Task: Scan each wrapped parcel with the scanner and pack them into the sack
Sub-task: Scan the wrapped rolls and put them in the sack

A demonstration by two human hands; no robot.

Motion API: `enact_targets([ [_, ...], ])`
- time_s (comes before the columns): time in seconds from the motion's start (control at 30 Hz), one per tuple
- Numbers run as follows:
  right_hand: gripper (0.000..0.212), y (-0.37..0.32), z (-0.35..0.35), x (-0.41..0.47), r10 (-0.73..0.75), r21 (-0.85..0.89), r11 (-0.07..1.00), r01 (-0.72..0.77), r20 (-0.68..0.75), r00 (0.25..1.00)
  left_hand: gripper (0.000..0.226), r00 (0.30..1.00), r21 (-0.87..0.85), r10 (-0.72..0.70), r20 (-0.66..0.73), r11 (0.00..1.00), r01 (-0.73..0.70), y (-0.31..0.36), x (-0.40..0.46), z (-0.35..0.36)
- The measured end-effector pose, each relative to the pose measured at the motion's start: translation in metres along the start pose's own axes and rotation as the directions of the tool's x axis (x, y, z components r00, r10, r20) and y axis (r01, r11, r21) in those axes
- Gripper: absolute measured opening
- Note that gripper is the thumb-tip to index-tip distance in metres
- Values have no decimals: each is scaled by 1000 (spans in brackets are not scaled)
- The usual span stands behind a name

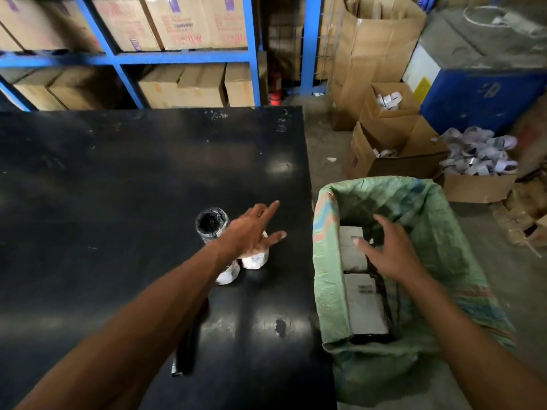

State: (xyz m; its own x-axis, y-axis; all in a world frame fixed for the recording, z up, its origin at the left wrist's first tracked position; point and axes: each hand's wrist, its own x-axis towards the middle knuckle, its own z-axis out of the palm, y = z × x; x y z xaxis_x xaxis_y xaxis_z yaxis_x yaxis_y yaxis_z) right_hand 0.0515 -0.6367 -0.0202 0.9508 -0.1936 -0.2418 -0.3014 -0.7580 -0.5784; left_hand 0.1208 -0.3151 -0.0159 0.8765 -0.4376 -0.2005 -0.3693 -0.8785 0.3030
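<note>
Over the black tabletop (118,179), the left hand (251,232) reaches forward with fingers spread and nothing in its grip, hovering above a small cluster of wrapped parcels. Two white-wrapped parcels (254,260) lie side by side just beneath the palm, partly hidden by it, and a dark plastic-wrapped cylindrical parcel (211,224) stands upright just to their left, its round end facing up. Nearer on the tabletop, partly under the left forearm, lies a dark elongated object (186,347); whether it is the scanner cannot be told. To the right of the tabletop, touching its edge, a green woven sack (426,208) stands open with its rim folded outward. The right hand (390,250) hangs over the sack's mouth, fingers splayed and empty. Inside the sack lie two white labelled parcels (365,303), one beyond the other, along its left wall. Farther off are blue shelving (183,56) stacked with cardboard boxes (177,22), and open cartons (393,143) on the floor at far right.
</note>
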Motion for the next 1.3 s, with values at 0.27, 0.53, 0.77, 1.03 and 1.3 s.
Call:
enact_targets([
  [0.27,71,-127,80,-46,-151,-50,981,190,429,891,96,988,153,61,140,985,-83,-100,-50,-16],
  [0.53,104,-202,228,-120,36,-81,996,25,673,739,103,963,236,156,220,949,-208,-124,-52,14],
  [0.77,102,-224,331,-161,151,238,931,-277,441,885,99,957,432,232,173,856,-286,-132,-57,34],
  [1.03,58,-200,297,-162,99,440,859,-261,358,929,92,933,-37,318,171,948,-316,-180,-77,7],
  [1.3,55,-205,211,-161,53,757,624,-194,207,977,68,980,-452,180,84,883,-124,-223,-96,-47],
])
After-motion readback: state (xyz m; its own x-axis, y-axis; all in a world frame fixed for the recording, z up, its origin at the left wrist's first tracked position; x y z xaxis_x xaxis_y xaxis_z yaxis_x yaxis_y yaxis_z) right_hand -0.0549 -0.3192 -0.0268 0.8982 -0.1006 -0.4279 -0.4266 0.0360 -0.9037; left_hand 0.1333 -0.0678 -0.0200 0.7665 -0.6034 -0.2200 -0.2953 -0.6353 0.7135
